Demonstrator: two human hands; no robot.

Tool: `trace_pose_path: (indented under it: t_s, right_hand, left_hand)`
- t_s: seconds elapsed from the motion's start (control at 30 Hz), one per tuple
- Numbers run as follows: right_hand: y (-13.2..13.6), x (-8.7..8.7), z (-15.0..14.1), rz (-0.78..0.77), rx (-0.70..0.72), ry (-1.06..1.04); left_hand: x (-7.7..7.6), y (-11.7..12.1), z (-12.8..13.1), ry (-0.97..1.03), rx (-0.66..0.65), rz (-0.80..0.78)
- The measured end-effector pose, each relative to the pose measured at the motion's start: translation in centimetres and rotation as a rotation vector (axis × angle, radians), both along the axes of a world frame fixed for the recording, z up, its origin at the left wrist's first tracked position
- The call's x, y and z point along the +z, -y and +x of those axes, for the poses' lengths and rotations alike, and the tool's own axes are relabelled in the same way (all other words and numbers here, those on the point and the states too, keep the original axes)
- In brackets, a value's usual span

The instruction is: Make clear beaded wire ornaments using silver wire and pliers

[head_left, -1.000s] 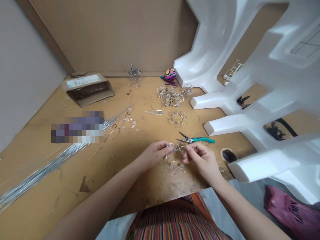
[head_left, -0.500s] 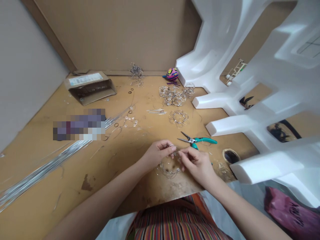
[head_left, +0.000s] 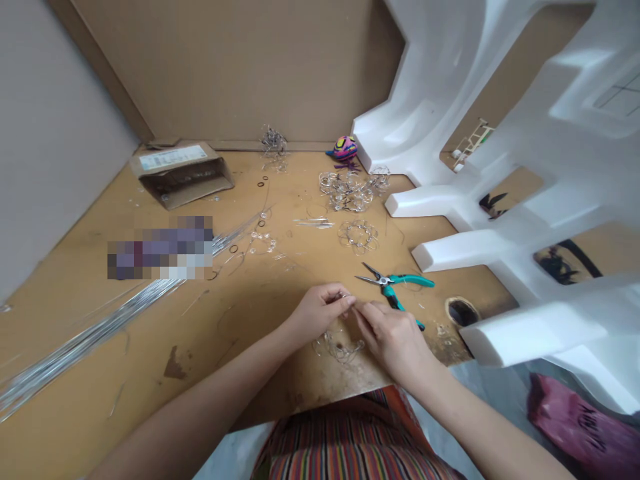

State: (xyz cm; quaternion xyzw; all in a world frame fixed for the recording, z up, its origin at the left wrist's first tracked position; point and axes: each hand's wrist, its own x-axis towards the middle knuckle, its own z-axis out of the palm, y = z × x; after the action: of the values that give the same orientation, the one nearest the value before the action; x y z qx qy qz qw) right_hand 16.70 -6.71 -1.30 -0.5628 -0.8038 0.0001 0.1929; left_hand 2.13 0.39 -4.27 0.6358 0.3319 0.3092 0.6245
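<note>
Both my hands meet over the near edge of a brown board table (head_left: 150, 347). My left hand (head_left: 316, 311) and my right hand (head_left: 390, 337) each pinch the top of a small ring-shaped piece of looped silver wire (head_left: 340, 347), which hangs down between them just above the board. The fingers of both hands are closed on the wire. Teal-handled pliers (head_left: 395, 281) lie on the board just beyond my right hand, jaws pointing left.
Finished wire rings (head_left: 356, 237) and a heap of wirework (head_left: 350, 189) lie farther back. A bundle of straight wire rods (head_left: 90, 337) runs along the left. A cardboard box (head_left: 180, 173) sits at the back left. White foam packing (head_left: 500, 167) crowds the right.
My hands have drawn closer together and slightly lower, and the wire ring has dropped nearer the board's front edge. The pliers have stayed where they were.
</note>
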Motion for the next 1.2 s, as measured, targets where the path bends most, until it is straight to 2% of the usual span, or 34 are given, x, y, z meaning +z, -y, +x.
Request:
trace_pose_path:
  t_s: [0.23,0.5,0.73,0.83,1.07,1.2]
  right_hand:
    - [0.3,-0.1,-0.2,-0.02,-0.075,-0.018]
    - [0.2,0.2,0.0,-0.073,0.009,0.072]
    - [0.0,0.2,0.0,-0.096,0.077,0.087]
    - [-0.3,0.2,0.5,-0.123,0.062,-0.009]
    - [-0.9,0.9,1.2,-0.219,-0.003,-0.37]
    - [-1.0,0.6,1.4,-0.232,-0.101,-0.511]
  left_hand:
    - [0.3,0.3,0.1,-0.012,0.027,0.044]
    - [-0.1,0.6,0.3,-0.11,0.086,0.067]
    - [0.3,0.4,0.3,-0.175,0.132,0.041]
    - [0.4,0.1,0.1,-0.154,0.11,0.03]
    - [0.3,-0.4,-0.4,-0.088,-0.042,-0.054]
    - [0.6,-0.4,-0.4,-0.065,-0.064,-0.1]
